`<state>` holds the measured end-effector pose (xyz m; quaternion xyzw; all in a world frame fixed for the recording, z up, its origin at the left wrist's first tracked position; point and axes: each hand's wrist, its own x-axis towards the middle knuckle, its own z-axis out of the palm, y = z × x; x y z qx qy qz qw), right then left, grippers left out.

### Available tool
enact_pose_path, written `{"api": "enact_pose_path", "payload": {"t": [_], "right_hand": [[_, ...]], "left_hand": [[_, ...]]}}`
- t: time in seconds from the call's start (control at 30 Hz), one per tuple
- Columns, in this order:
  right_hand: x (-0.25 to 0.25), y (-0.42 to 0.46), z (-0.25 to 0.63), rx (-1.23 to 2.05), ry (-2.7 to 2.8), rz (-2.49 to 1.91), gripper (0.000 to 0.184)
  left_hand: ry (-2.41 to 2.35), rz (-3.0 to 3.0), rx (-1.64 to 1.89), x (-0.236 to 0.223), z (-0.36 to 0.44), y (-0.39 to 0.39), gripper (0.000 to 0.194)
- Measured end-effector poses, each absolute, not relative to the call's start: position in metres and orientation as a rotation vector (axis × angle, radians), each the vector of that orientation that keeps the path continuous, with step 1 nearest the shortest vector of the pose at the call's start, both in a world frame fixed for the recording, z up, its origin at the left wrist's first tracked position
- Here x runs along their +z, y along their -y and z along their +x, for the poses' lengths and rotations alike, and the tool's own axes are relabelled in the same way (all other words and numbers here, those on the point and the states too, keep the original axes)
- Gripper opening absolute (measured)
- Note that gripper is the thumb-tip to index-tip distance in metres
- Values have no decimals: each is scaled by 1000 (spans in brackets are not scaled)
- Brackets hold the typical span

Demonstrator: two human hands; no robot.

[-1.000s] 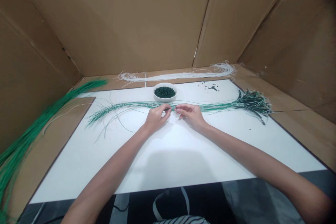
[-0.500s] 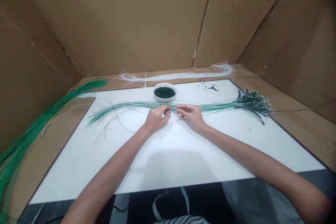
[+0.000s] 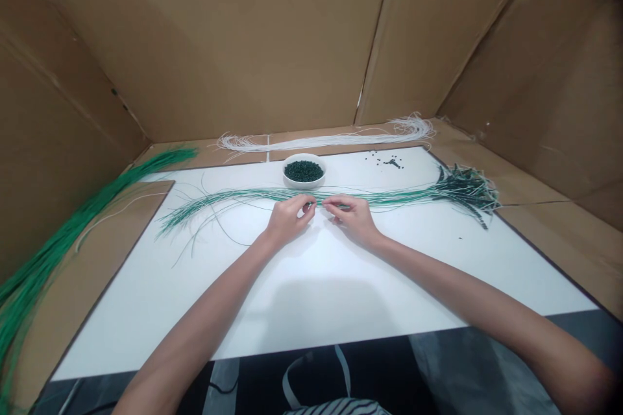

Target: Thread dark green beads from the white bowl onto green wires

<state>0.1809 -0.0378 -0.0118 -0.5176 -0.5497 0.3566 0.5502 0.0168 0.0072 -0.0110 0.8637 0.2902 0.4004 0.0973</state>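
My left hand (image 3: 291, 218) is closed, its thumb and fingertips pinched together just in front of the bundle of thin green strands (image 3: 399, 198). Facing it across a small gap, my right hand (image 3: 357, 219) pinches too, thumb against forefinger. What sits in either pinch is too small to make out. The bundle runs crosswise behind both hands and fans out at its left end. At its right end is a thick cluster of dark beaded tips (image 3: 464, 188). Just beyond my hands stands a white bowl (image 3: 304, 185) filled with dark green beads (image 3: 304, 172).
Loose dark beads (image 3: 392, 162) lie on the white board (image 3: 335, 298), right of the bowl. A coil of white strands (image 3: 331, 141) stretches along the back. Long green strands (image 3: 73, 227) lie at the left. Cardboard walls (image 3: 233, 39) enclose the back and sides.
The whole view has shifted slightly. My hands keep nearly the same pinched pose by the bundle, with the fingertips a little closer to level.
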Motion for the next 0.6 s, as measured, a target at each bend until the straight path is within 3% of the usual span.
{"api": "enact_pose_path", "payload": {"t": [0.6], "right_hand": [[-12, 33, 180, 958, 1130, -1114, 23]], "left_hand": [[-837, 2514, 1238, -12, 17, -9, 12]]}}
